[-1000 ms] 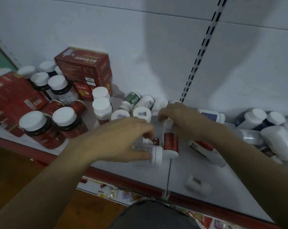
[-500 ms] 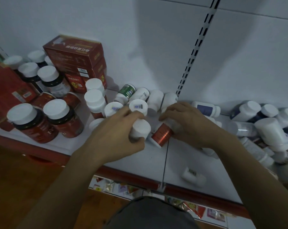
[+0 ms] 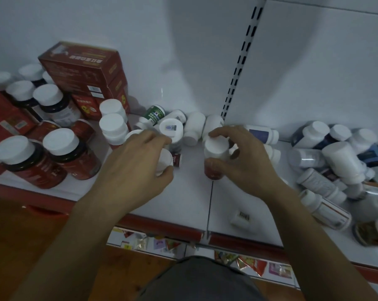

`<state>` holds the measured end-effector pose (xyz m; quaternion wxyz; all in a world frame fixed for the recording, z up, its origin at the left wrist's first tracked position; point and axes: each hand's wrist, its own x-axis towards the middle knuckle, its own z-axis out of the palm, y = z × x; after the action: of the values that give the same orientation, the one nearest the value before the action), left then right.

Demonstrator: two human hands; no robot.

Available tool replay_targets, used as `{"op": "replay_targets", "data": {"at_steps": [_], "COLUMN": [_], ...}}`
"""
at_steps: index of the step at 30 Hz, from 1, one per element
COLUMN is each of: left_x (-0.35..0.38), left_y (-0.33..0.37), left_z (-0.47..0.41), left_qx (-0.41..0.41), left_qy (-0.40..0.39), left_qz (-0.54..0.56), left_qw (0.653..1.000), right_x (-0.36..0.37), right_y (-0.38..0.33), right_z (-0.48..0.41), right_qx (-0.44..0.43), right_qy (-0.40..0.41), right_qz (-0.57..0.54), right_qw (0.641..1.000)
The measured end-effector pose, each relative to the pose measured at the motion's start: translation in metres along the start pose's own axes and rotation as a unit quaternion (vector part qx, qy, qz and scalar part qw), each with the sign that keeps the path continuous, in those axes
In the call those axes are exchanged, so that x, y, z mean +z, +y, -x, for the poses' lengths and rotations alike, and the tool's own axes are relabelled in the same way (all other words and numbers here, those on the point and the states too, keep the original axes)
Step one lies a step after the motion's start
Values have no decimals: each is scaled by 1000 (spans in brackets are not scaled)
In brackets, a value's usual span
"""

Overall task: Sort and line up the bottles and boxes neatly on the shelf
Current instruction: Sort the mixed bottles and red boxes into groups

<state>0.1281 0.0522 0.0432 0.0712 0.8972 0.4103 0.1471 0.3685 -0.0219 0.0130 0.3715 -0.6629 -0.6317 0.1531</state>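
1. Where the shelf [image 3: 190, 198] meets its red front edge, one small white bottle [image 3: 240, 217] lies alone on its side, unsorted.
2. Just behind it, mid-shelf, the left hand [image 3: 138, 168] curls fingers and thumb round a white-capped bottle [image 3: 165, 160]. The right hand [image 3: 244, 164] pinches a red bottle [image 3: 215, 157], cap up, between thumb and fingertips. It cannot be told whether either bottle rests on the shelf or is held just above it. Bare shelf shows between the two.
3. To the left, large red bottles [image 3: 70, 157] stand upright side by side, with dark bottles [image 3: 53, 101] upright behind them. This side looks mostly sorted.
4. To the right, a heap of white and blue bottles [image 3: 335, 166] lies tumbled, some on top of others. None of it is lined up.
5. Farther back, by the white wall, a green-labelled bottle [image 3: 154, 115] and several white bottles [image 3: 194, 129] lie on their sides. Stacked red boxes [image 3: 83, 68] sit at the back left.
6. Judged from this, well under half is done. The middle and right remain.
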Motion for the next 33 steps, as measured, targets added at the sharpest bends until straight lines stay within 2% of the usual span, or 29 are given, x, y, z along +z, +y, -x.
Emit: {"op": "replay_targets", "data": {"at_steps": [3,5,7,10,15,18,20,23,27,31,33], "left_x": [-3,-7,-12,-19,-17,-15,-13,-10,-8,1,3], "left_y": [3,2,-3,-11,-16,-23,-27,-33,-36,-34,-34], "left_z": [-13,-18,-18,-15,-3,10,16,22,25,25,30], "left_qx": [33,46,51,42,14,-4,-10,-17,-20,-20,-31], "left_qy": [-28,-51,-71,-92,-58,-34,-22,-10,12,25,38], "left_qz": [-27,-53,-73,-93,-91,-42,-16,1,4,24,38], "left_qw": [999,996,993,991,994,999,1000,1000,1000,999,998], "right_x": [1,-1,3,27,59,66,67,64,55,62,72], "right_y": [-8,-17,-33,-56,-80,-77,-69,-65,-62,-61,-59], "right_z": [0,-2,-5,-10,-20,-31,-40,-47,-52,-53,-55], "right_qx": [-19,-48,-103,-188,-225,-246,-246,-233,-262,-291,-278], "right_qy": [-33,-20,8,-4,20,26,3,-44,-82,-122,-162], "right_qz": [26,88,154,215,269,354,380,349,313,332,381], "right_qw": [999,995,983,958,936,902,892,907,909,889,867]}}
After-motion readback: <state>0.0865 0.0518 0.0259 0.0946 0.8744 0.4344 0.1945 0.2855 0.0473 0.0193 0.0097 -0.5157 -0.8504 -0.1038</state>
